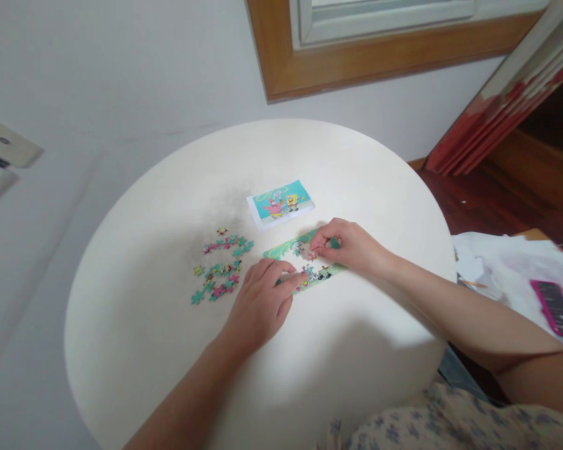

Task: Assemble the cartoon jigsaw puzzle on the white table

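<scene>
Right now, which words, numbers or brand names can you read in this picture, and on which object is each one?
None can be read.
Reference picture card: cartoon figures only, any print too blurred.
Half-built puzzle and loose pieces: no legible text.
Pink phone: no readable label.

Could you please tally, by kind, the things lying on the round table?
Reference picture: 1
Part-built puzzle: 1
Heap of loose pieces: 1
Hands, left and right: 2
Total: 5

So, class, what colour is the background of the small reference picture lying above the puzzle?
Turquoise, with a white border; the reference picture shows best in the head view.
</scene>
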`<state>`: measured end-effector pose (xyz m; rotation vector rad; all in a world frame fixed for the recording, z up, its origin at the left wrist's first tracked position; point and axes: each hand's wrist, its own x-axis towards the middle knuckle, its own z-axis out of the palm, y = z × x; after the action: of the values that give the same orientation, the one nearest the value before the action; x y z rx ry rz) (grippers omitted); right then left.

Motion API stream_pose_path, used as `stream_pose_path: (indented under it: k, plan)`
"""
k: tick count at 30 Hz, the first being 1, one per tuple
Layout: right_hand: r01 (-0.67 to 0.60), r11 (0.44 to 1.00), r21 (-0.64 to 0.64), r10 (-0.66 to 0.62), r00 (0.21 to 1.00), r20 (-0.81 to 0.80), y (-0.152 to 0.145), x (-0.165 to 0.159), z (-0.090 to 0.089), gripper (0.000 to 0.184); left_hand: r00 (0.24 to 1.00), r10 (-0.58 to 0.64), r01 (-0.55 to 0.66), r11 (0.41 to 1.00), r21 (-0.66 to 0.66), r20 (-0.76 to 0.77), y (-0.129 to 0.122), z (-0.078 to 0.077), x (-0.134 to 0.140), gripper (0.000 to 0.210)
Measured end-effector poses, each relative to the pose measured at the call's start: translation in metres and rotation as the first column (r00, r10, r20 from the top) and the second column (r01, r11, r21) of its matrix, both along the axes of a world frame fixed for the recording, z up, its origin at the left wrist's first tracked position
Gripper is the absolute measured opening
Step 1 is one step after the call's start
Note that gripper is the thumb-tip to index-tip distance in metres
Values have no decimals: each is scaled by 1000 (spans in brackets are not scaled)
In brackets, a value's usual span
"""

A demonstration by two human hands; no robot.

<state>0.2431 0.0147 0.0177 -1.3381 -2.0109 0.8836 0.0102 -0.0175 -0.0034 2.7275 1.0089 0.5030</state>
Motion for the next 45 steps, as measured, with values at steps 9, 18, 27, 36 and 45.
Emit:
stream_pose_path:
  k: [9,18,27,36,45]
  plan:
    - [26,995,97,-29,999,21,0,-11,-17,10,1000,-2,2,1000,-25,-5,0,2,1,39]
    - [28,998,63,-30,999,24,2,-12,-21,8,1000,-13,13,999,-43,14,0,3,1,37]
    - [0,991,137,-6,999,40,3,-13,-26,8,1000,-19,19,999,-44,3,1,4,2,37]
    - [-50,985,165,36,995,92,9,-12,-28,8,1000,-22,22,999,-40,12,1,4,2,36]
    - [-80,976,204,48,986,157,9,-10,-28,13,1000,-16,16,999,-37,-1,0,5,3,36]
